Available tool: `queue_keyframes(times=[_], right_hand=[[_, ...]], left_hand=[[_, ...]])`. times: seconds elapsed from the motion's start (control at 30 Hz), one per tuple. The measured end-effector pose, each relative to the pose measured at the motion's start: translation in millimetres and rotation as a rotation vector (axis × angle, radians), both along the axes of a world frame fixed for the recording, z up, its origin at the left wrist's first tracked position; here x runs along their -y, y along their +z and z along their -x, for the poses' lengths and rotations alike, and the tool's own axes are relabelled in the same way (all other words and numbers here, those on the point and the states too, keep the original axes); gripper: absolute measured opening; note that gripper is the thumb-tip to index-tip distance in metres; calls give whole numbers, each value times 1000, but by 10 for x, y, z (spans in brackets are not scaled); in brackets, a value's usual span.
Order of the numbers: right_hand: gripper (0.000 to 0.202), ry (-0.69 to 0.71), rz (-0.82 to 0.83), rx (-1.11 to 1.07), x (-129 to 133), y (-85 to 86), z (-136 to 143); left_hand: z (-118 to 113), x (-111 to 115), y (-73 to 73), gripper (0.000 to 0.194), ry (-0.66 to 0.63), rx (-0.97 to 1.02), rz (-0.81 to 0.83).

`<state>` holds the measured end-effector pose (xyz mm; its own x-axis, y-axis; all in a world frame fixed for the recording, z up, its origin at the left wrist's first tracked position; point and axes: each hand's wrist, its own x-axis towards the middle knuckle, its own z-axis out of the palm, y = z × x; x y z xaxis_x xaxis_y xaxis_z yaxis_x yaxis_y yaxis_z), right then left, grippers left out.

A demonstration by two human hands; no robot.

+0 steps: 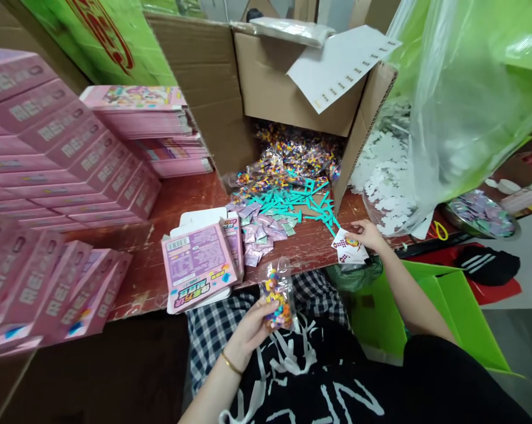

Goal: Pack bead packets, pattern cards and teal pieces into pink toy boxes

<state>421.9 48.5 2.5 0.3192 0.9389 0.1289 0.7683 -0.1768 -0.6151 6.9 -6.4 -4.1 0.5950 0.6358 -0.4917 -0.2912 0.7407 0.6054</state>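
Note:
My left hand (257, 321) grips a clear bag of small colourful plastic pieces (277, 288) above my lap. At the table's front edge, my right hand (369, 237) has its fingertips closed on a white printed paper sheet (352, 252) with pixel-like patterns. Close by that hand lie teal plastic sticks (305, 203), loose in a pile. Small pink-purple packets (263, 229) are heaped left of the sticks. Flat pink printed boxes (199, 265) lie at the table edge, left of the bag.
An open cardboard box (212, 88) holds many bags of coloured pieces (292, 156). Stacked pink boxes (49, 135) crowd the left side. White plastic pieces (389, 182) fill a clear bag at right, near a bowl of packets (482, 215). A green bin (455, 306) stands below.

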Motion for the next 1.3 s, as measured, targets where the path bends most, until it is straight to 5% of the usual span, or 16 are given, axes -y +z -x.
queue_keyframes(times=[0.23, 0.43, 0.7, 1.0, 1.3], right_hand=[[38, -8, -282, 131, 215, -359, 284], [38, -300, -439, 204, 698, -569, 123], [66, -427, -160, 374, 1402, -878, 92], [77, -581, 19, 327, 1338, -988, 2], [77, -513, 23, 378, 1228, -1043, -74]], left_hand=[[53, 27, 100, 43, -75, -47, 26], [97, 54, 151, 37, -3, 6, 22], [-60, 82, 154, 38, 21, 45, 64], [-73, 27, 111, 37, 43, -51, 91], [-92, 23, 35, 38, 42, -99, 97]])
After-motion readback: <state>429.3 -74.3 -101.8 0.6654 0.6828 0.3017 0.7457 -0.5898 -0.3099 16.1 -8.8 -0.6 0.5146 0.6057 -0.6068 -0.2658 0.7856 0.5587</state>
